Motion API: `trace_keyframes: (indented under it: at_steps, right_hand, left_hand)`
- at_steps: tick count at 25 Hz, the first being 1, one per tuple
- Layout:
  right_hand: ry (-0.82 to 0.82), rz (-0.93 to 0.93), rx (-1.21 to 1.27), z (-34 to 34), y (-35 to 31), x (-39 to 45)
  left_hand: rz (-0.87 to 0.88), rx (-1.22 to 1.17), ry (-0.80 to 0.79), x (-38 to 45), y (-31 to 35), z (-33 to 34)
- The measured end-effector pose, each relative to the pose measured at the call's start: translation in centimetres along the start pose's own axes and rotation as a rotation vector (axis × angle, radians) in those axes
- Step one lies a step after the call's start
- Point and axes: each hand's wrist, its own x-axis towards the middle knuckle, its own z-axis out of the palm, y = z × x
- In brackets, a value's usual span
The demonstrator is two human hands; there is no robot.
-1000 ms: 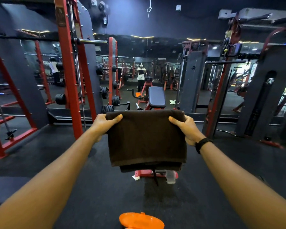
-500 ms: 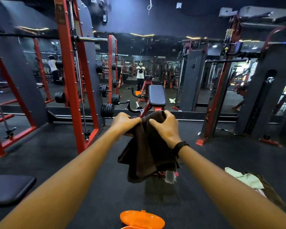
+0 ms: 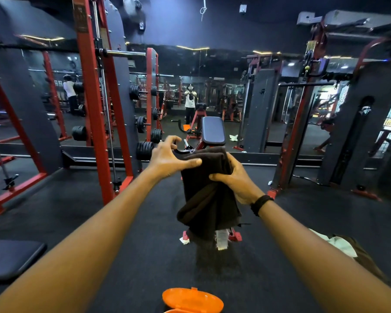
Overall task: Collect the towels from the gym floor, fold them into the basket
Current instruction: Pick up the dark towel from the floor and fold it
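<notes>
I have the dark brown towel (image 3: 209, 190) up in the air at arm's length, above the gym floor (image 3: 99, 222) and in front of the weight bench (image 3: 213, 130). My right hand (image 3: 236, 179) has its grip wrapped round the folded bundle near the top, thumb across the front; the lower half hangs loose and uneven. My left hand (image 3: 168, 158) holds nothing firmly: fingers spread and curved, only the thumb lying against the towel's upper edge.

I judge the fold to be half made. To finish it cleanly, I want the left grip to catch the hanging bottom edge, bring it up to meet the top, and square the corners before lowering. The orange basket (image 3: 192, 301) sits just below me at the frame's bottom edge, so the drop is short. A pale towel (image 3: 335, 245) lies on the floor to my right, not yet collected.
</notes>
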Motion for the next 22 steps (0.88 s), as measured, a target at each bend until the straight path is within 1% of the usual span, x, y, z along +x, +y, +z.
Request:
trace_keyframes:
  at_steps: [1,2,3,4,5,7,8,10,11,12,13,14,15,16,17,18,19,20,21,22]
  right_hand:
    - [0.012,-0.01,0.044,-0.1,0.1,0.0]
    - [0.034,-0.022,0.065,0.2,0.1,-0.1]
    - [0.047,-0.034,0.055,0.5,-0.1,-0.2]
    - [0.055,-0.045,0.016,0.7,-0.1,-0.2]
    - [0.056,-0.043,-0.045,0.8,0.0,-0.2]
    - [-0.004,0.023,-0.22,0.8,0.7,-0.5]
    - [-0.055,0.074,-0.302,0.9,1.2,-0.8]
    - [-0.228,0.227,-0.482,0.2,2.3,-1.1]
    - [-0.295,0.364,-0.46,-0.1,2.6,-1.4]
    - [-0.289,0.506,-0.429,-0.1,2.4,-1.9]
    - [-0.235,0.517,-0.513,-0.2,2.5,-1.9]
    - [-0.186,0.473,-0.628,-0.5,2.6,-1.8]
    - [-0.033,0.408,-0.684,-1.0,2.5,-1.3]
    - [0.084,0.277,-0.727,-1.4,1.9,-1.0]
    - [0.192,0.166,-0.648,-1.5,0.9,-0.6]
    - [0.212,0.066,-0.56,-1.6,-0.3,-0.3]
    - [0.174,-0.028,-0.477,-1.7,-1.3,0.1]
    - [0.082,-0.087,-0.507,-1.7,-2.1,0.4]
    - [-0.021,-0.119,-0.526,-1.5,-2.6,0.7]
    - [-0.124,-0.104,-0.537,-1.3,-2.9,1.0]
  left_hand:
    - [-0.05,-0.03,-0.103,0.0,-0.3,0.1]
    - [-0.107,-0.139,-0.2,-0.3,-0.3,0.6]
    - [-0.138,-0.251,-0.231,-0.5,-0.3,1.2]
    - [-0.129,-0.315,-0.175,-0.5,-0.2,1.8]
    - [-0.104,-0.339,-0.085,-0.4,0.1,2.3]
    - [-0.103,-0.365,0.091,0.0,0.8,3.0]
    - [-0.117,-0.377,0.142,0.2,1.3,3.1]
    - [-0.154,-0.444,0.183,0.5,1.8,3.0]
    - [-0.181,-0.498,0.216,0.6,1.8,2.9]
    - [-0.206,-0.534,0.257,0.7,1.8,2.7]
    - [-0.223,-0.529,0.289,0.8,1.9,2.4]
    - [-0.235,-0.469,0.311,0.8,2.0,2.2]
    - [-0.232,-0.374,0.326,0.7,1.9,2.0]
    - [-0.212,-0.269,0.333,0.4,2.0,2.0]
    - [-0.181,-0.182,0.329,0.0,2.1,2.0]
    - [-0.145,-0.121,0.291,-0.2,2.0,2.0]
    - [-0.102,-0.085,0.208,-0.5,1.8,2.0]
    - [-0.055,-0.065,0.094,-0.7,1.7,2.1]
    - [-0.013,-0.056,-0.013,-0.8,1.5,2.1]
    - [0.018,-0.037,-0.073,-0.8,1.3,2.2]
